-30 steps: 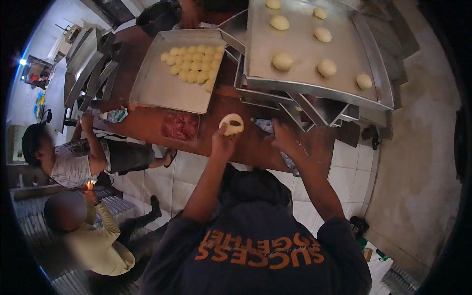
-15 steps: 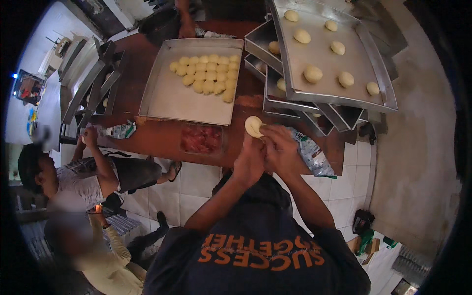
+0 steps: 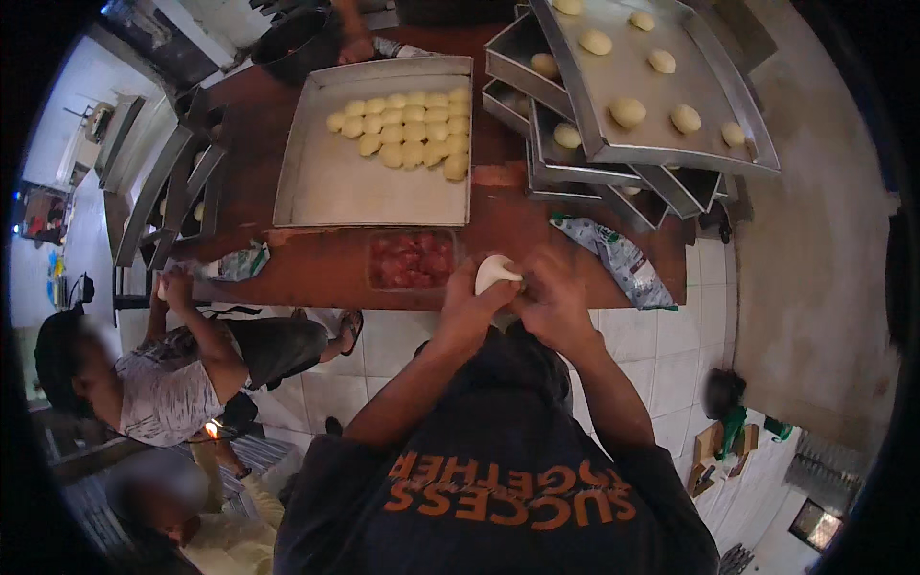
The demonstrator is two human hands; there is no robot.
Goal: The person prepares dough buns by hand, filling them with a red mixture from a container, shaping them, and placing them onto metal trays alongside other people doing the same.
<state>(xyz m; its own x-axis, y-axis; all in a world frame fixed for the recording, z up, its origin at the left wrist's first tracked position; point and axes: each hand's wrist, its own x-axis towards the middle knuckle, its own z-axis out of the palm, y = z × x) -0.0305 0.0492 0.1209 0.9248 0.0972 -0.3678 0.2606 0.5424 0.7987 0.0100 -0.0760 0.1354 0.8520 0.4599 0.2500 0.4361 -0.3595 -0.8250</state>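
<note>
Pale dough piece (image 3: 494,273) is held btwn both hands near the table's (image 3: 503,206) front edge, its tapered end pointing R. Its L side is gripped by thumb & fingers of L hand (image 3: 467,314). R hand's (image 3: 557,305) fingers are bunched by the tip; pinch or not can't be told, prob. motion blur. Tub (image 3: 414,260) w/ red chunks is set just L.

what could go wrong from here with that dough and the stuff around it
The dough piece in the left hand might tear: it narrows to a point toward the right hand. The patterned bag reaches the table's near edge and could be nudged off. The top tray sits askew on the tray stack, so a bump might shift it and its dough balls.
</note>
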